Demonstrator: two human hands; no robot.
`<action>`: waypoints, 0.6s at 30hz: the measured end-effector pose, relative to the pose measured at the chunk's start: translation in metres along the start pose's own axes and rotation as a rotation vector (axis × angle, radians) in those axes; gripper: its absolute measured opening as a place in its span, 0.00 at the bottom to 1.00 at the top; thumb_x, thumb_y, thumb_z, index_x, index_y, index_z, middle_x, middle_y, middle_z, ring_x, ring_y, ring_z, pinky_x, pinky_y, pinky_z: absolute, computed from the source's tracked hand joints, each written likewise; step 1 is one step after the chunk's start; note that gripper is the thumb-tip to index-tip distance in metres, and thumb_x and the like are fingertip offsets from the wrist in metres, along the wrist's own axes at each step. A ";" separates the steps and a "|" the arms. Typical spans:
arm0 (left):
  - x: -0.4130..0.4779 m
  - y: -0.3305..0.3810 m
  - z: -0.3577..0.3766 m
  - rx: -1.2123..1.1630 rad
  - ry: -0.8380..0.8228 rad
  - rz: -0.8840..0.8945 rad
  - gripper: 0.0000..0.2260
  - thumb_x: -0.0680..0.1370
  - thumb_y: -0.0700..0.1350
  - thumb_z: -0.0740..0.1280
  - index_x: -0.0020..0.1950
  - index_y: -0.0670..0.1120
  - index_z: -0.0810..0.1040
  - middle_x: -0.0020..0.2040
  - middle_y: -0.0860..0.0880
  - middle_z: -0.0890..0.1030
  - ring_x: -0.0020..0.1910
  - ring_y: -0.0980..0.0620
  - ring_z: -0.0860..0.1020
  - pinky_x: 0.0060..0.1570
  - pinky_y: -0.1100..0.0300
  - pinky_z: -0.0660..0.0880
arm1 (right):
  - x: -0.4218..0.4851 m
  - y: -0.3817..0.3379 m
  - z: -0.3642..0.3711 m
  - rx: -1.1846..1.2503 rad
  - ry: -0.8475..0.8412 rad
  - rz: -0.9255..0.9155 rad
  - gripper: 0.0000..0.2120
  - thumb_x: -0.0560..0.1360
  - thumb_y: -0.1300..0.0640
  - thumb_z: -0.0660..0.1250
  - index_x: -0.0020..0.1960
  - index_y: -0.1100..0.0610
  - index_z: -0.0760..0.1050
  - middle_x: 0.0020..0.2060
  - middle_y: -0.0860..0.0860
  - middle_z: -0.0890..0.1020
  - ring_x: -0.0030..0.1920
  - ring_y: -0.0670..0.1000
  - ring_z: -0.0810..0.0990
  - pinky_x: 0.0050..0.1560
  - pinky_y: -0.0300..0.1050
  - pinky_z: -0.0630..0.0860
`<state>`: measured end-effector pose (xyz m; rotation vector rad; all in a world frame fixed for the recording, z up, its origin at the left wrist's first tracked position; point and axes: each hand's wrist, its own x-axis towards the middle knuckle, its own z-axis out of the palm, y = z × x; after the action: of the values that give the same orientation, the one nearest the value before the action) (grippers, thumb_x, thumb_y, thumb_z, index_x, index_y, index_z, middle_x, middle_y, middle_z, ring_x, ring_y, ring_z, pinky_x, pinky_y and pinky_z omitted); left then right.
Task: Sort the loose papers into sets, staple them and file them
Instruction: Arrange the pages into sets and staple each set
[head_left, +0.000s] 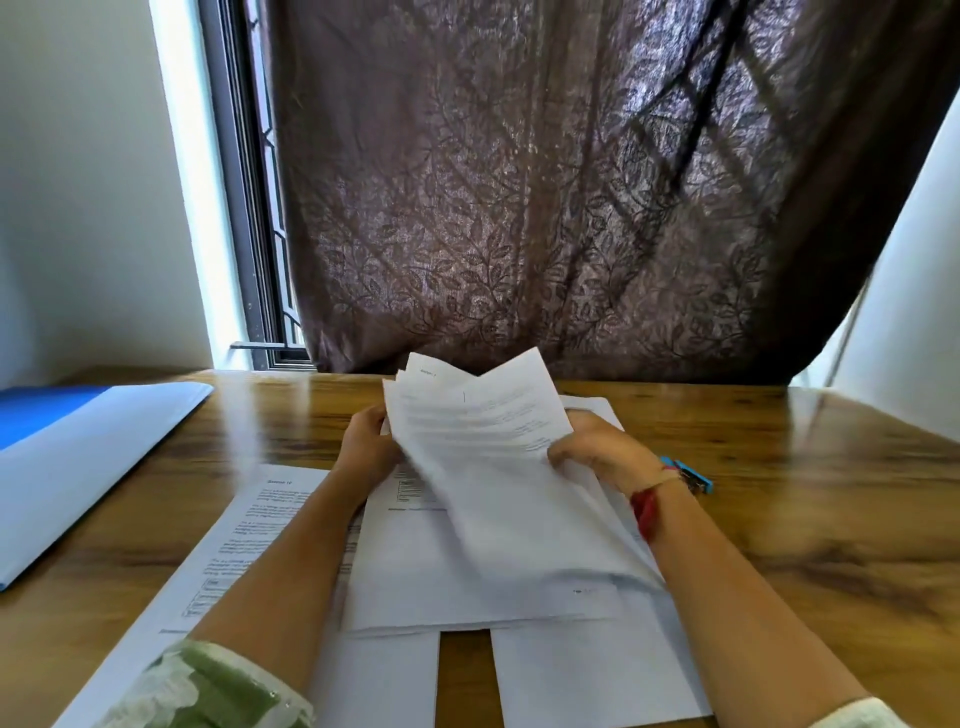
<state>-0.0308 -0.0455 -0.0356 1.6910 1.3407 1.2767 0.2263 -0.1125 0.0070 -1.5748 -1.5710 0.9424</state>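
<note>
A bundle of printed white sheets (483, 447) is lifted and fanned above the wooden table (831, 493). My left hand (366, 444) grips the bundle's left edge, and my right hand (597, 452) pinches its right edge. Under the bundle lies a flat stack of papers (467, 587). To the left of it, a printed page (244, 535) shows partly from under my left forearm. More blank sheets (587, 675) lie at the near edge. Behind my right wrist peeks a blue stapler (696, 475), mostly hidden.
A blue folder (78, 467) lies open at the table's left side. A brown patterned curtain (571, 182) hangs behind the table, with a window frame (249, 208) to its left. Bare wood shows on the right of the table.
</note>
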 end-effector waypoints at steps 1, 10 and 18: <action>0.001 0.000 0.000 -0.005 -0.001 0.021 0.07 0.76 0.42 0.70 0.53 0.43 0.80 0.47 0.48 0.83 0.46 0.49 0.81 0.46 0.53 0.78 | 0.002 0.002 0.000 -0.051 -0.017 0.029 0.24 0.66 0.71 0.68 0.61 0.58 0.74 0.59 0.55 0.79 0.61 0.59 0.76 0.64 0.52 0.72; 0.002 0.010 0.000 -0.198 -0.016 -0.090 0.11 0.80 0.38 0.64 0.37 0.40 0.75 0.34 0.47 0.79 0.31 0.53 0.77 0.32 0.62 0.75 | 0.003 0.005 -0.001 0.102 0.079 0.128 0.16 0.71 0.46 0.73 0.50 0.56 0.77 0.49 0.52 0.83 0.45 0.50 0.81 0.44 0.43 0.76; 0.000 0.010 -0.003 -0.490 -0.110 -0.210 0.11 0.81 0.42 0.61 0.42 0.42 0.77 0.31 0.46 0.81 0.29 0.50 0.79 0.32 0.59 0.77 | 0.009 0.001 0.012 0.114 0.465 -0.017 0.09 0.80 0.53 0.60 0.53 0.57 0.76 0.47 0.53 0.80 0.50 0.55 0.79 0.44 0.46 0.75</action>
<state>-0.0304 -0.0488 -0.0253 1.2286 1.0057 1.2442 0.2164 -0.1034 0.0000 -1.5586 -1.1817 0.5867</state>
